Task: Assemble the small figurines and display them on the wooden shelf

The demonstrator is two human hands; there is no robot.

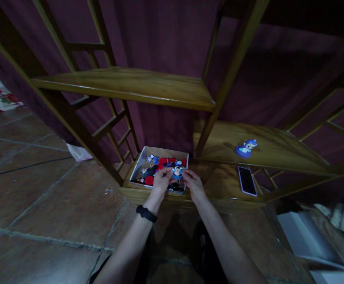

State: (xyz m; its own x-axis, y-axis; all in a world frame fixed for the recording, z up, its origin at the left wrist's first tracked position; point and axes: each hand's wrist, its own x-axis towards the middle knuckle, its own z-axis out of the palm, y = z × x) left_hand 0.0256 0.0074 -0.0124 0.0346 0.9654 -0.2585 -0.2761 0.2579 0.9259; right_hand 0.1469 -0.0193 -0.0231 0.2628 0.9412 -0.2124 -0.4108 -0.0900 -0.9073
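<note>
**Both hands pinch small blue figure over box on bottom shelf**

L hand [161, 179] & R hand [193, 183] meet at the front edge of the bottom shelf [221, 184], just above the near side of a white box [141, 158]. Between them is a small blue figure [177, 172], pinched from both sides: L fingertips pressed together on its left edge, R thumb & forefinger on its right. Other fingers of each hand are curled in, not spread. Black wristband [146, 213] on L wrist.

The box sits at the shelf's left end, close to the front edge, filled w/ a heap of little charms [163, 161], mostly red, blue & dark. Any print on them is too small & dim to read.

A phone [247, 180] lies flat, screen dark, toward the right end of the same shelf, well apart from the box. One level up, on the middle shelf [278, 152], a second blue figure [245, 148] lies nr the front edge. The top shelf [124, 85] hangs over the box. Tiled floor [42, 189] at left.
</note>
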